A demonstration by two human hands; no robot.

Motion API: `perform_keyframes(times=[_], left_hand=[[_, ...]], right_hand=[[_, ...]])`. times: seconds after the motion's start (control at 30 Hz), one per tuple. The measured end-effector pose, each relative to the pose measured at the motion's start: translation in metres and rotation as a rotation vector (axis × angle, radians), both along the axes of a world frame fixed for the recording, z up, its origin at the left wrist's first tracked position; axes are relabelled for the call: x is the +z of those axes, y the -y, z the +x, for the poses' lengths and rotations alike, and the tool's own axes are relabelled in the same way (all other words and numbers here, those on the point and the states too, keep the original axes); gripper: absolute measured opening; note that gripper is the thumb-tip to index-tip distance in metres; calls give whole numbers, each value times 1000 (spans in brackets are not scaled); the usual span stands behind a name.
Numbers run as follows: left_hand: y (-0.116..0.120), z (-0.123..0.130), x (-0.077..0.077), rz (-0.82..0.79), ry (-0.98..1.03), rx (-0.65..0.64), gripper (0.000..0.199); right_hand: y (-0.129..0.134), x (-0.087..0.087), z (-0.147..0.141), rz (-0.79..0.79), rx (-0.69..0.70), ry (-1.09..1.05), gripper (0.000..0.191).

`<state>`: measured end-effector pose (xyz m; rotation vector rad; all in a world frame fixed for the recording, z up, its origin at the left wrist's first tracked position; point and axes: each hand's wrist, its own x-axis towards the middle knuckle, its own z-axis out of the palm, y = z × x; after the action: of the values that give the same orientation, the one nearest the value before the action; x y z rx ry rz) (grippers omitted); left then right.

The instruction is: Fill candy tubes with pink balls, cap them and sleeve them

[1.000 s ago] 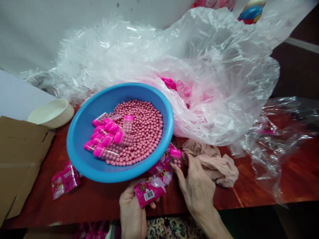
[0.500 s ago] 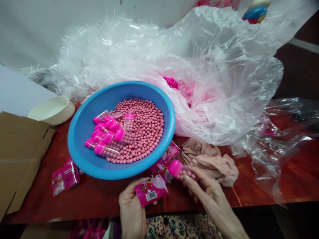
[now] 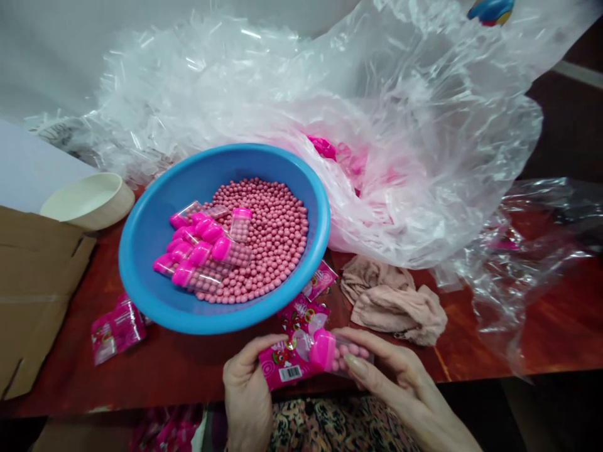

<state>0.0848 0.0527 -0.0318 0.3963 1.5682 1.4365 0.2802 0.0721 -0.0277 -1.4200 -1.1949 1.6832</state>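
Note:
My left hand pinches a small pink printed packet with a barcode, just in front of the basin. My right hand grips a clear tube of pink candy balls with a bright pink cap. The capped end is up against the packet's right edge; whether it is inside the opening I cannot tell. Behind both hands stands a blue basin of loose pink candy balls. Several filled, pink-capped tubes lie on the balls at the basin's left.
More pink packets lie left of the basin, others at its near right. A beige cloth is crumpled on the right. Large clear plastic bags fill the back. A cardboard box and cream bowl stand left.
My right hand has brought the tube left, so its pink cap now meets the packet in my left hand. The whole view has shifted slightly.

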Motion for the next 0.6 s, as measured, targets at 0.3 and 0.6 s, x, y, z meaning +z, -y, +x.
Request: perform_keyframes(times=[0.3,0.6], left_hand=[[-3,3,3,3,-1,-113,21],[-5,11,11,2,4,-88,23]], right_hand=[[-13,16,0,-174,11,-77,26],[-20,22,-4,-264,-44,-175,23]])
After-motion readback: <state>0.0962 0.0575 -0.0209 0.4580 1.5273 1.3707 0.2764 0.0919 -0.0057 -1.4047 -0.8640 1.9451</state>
